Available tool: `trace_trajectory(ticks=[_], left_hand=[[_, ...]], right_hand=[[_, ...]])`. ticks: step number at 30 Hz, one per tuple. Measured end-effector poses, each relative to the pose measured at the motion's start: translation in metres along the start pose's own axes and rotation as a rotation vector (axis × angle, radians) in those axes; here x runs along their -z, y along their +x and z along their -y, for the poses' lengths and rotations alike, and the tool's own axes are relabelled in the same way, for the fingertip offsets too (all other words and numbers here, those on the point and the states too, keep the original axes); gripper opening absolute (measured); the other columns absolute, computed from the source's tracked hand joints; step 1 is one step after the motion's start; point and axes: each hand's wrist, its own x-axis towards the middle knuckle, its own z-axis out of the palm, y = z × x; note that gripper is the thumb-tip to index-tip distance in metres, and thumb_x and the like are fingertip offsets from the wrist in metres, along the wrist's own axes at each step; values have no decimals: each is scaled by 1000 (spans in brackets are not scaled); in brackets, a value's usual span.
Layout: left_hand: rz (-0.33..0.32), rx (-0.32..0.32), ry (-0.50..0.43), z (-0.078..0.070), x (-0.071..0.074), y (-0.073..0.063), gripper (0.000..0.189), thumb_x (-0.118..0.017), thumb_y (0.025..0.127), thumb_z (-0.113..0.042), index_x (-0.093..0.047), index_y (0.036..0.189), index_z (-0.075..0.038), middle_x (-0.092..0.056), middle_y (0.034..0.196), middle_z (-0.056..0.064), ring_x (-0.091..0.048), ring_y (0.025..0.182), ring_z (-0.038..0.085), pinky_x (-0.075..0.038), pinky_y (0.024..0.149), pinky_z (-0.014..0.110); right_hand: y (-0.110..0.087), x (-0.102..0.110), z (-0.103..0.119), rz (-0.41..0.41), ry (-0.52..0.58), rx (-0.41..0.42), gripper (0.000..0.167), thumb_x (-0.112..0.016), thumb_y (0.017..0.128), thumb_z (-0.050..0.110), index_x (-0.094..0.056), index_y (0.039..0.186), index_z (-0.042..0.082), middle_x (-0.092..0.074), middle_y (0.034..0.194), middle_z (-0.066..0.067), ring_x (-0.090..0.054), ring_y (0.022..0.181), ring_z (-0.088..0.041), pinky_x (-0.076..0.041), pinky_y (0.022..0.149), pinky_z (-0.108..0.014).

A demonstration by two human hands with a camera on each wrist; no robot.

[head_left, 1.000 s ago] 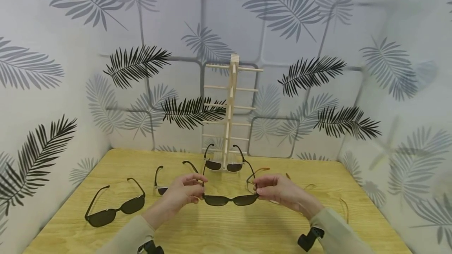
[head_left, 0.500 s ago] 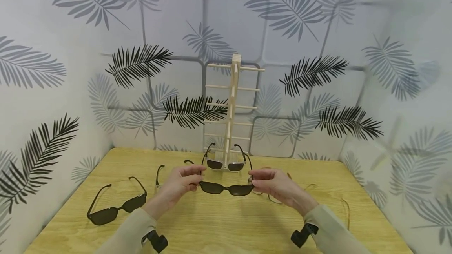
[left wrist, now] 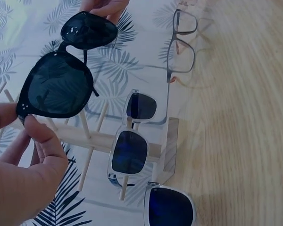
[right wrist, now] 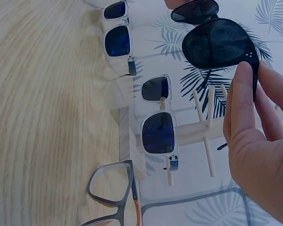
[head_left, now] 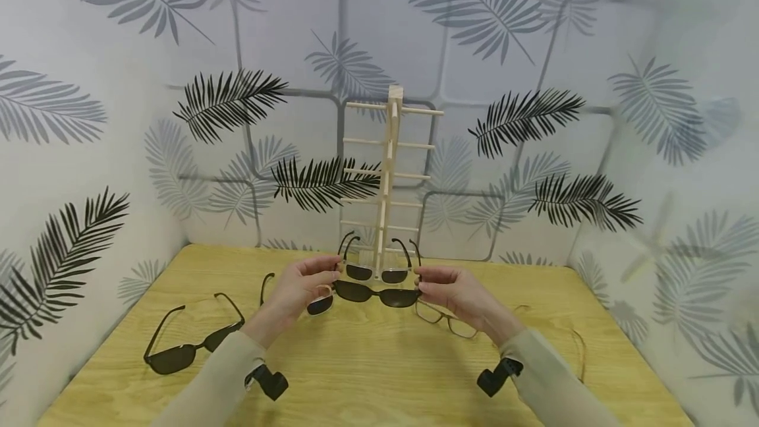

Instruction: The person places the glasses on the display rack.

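Between my two hands is a pair of black sunglasses (head_left: 398,298), lenses facing me and temples pointing at the rack. My left hand (head_left: 304,287) pinches one end of the frame near the hinge, as the left wrist view shows. The opposite end is pinched by the thumb and fingers of my right hand (head_left: 455,292). Just behind stands a wooden eyewear rack (head_left: 387,176) with rows of pegs. Clear-framed sunglasses (right wrist: 158,133) sit on its lowest pegs. The held pair is apart from the pegs in both wrist views.
Another black pair of sunglasses (head_left: 172,360) rests on the table (head_left: 367,374) at left. Clear-framed sunglasses (head_left: 321,304) lie partly behind my left hand. Eyeglasses (head_left: 462,327) lie by my right hand, with a thin temple (head_left: 582,354) farther right. Patterned walls surround the table.
Both hands have moved forward and up toward the rack, carrying the black sunglasses. The glasses on the table and the pair on the rack stay put.
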Motion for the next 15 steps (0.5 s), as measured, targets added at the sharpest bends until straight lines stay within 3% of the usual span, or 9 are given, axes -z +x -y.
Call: trace_trajectory(ticks=[8,15], left_hand=[[-8,11,-21,-4,2,13,40,-62,97,-11,-56,136,-1,-68,115,-1,-61,105,15,-51,74,23],[-94,14,-45,-1,2,17,33,-65,95,-12,-63,128,-5,-69,114,1,-62,94,12,-51,72,23]], right_hand=[[11,0,6,-57,36,30,49,-63,93,-2,-48,139,-7,-71,104,3,-68,99,-11,-54,92,-28],[16,-3,7,-114,25,41,45,-64,93,0,-52,136,-5,-71,114,-6,-67,108,-16,-54,93,-28]])
